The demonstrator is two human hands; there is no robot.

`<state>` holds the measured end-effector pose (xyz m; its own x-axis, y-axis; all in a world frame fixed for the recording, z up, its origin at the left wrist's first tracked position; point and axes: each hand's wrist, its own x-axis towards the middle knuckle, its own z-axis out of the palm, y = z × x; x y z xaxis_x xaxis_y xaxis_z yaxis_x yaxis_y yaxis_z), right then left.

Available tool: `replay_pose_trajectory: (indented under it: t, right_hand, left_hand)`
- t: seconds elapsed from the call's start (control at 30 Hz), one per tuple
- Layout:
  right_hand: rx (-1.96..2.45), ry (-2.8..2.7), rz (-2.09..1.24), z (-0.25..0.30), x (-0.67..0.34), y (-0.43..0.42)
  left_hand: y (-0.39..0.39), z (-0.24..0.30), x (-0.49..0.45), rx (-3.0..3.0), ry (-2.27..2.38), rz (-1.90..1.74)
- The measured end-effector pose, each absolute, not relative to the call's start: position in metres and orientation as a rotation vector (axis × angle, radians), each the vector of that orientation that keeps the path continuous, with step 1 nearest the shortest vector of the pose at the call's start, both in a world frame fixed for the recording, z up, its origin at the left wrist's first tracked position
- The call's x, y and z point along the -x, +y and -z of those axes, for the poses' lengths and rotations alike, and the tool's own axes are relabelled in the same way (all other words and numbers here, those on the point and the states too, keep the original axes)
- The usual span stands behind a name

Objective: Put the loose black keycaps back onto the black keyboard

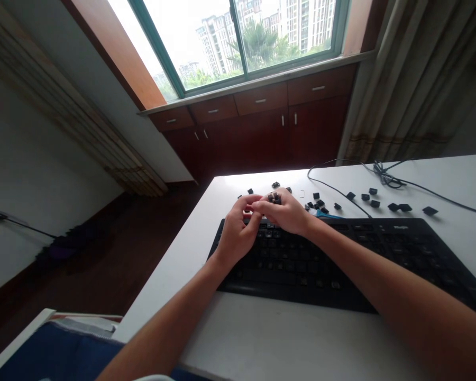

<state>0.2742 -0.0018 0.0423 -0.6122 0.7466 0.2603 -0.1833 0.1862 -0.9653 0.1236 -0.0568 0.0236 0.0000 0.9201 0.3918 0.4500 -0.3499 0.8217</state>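
Note:
My left hand [239, 228] and my right hand [289, 212] meet above the upper left part of a black keyboard [280, 277]. The fingers of both are closed, and their tips touch. A small black piece [275, 198], by its look a keycap, shows among the curled fingers of my right hand. Whatever lies between the left fingertips is hidden. Several key positions on the keyboard are bare of caps. Close behind my right wrist lies a blue brush [326, 214] with white bristles.
Loose black keycaps [375, 203] are scattered on the white table [262, 323] behind the keyboard. A black cable [392, 180] runs to the right, partly bundled. Beyond stand a red-brown cabinet [257, 132] and a window. Dark blue fabric [51, 352] is at the lower left.

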Motion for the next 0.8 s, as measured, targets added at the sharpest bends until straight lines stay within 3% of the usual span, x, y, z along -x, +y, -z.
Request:
replay_pose_trajectory:
  t: [0.43, 0.63, 0.8]
  right_hand:
    - [0.455, -1.768, -1.515, -0.041, -0.275, -0.001]
    - [0.469, -1.742, -1.583, -0.040, -0.276, 0.000]
    - [0.476, -1.729, -1.609, -0.037, -0.277, 0.000]
  left_hand:
    - [-0.041, -0.035, -0.075, -1.997, 1.781, -1.263]
    - [-0.027, -0.040, -0.055, -2.212, 1.726, -0.899]
    - [-0.008, -0.079, -0.057, -2.403, 1.595, -0.458]
